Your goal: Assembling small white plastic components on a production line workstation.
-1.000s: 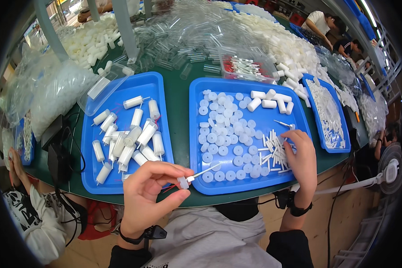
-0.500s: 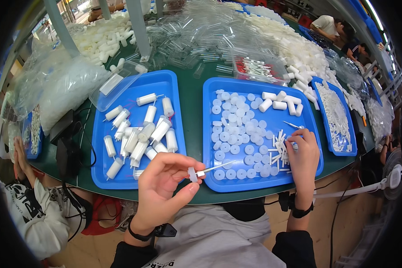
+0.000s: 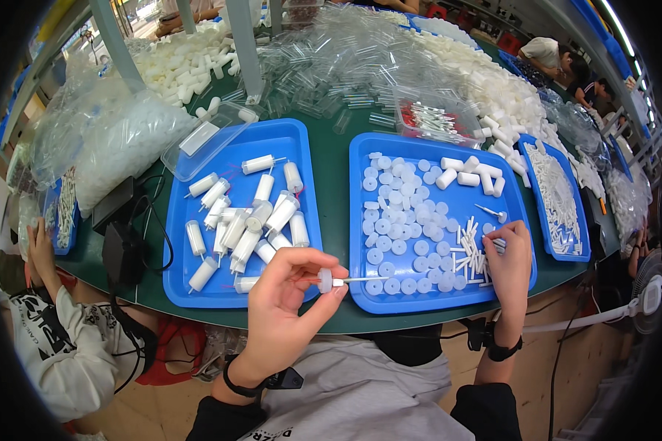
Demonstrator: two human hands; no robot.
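Thumb and forefinger of my left hand [image 3: 283,298] are closed on a thin rod [image 3: 364,278] with a small white block and a round translucent cap [image 3: 325,280] at its near end. Red wires trail from the cap into the palm. The rod points right, over the edge of a blue tray [image 3: 355,220]. Inside that tray, my right hand [image 3: 513,257] is closed at the right side, beside short white tubes [image 3: 472,248]. What its fingertips hold is hard to make out. Translucent discs [image 3: 396,213] with center holes lie left of the tubes; a small pin-like piece with a disc [image 3: 493,213] lies above them.
A second blue tray [image 3: 307,184] on the left holds white cylinders [image 3: 234,229] with wires. White foam rolls [image 3: 485,169], clear plastic tubes [image 3: 338,59] and a box of red-and-white parts [image 3: 434,117] lie behind. Another person's hand [image 3: 43,253] is at far left.
The view has shifted, so the trays sit slightly farther right. My left hand's rod has turned more level, and red wires show behind the cap. My right hand stays by the white tubes.
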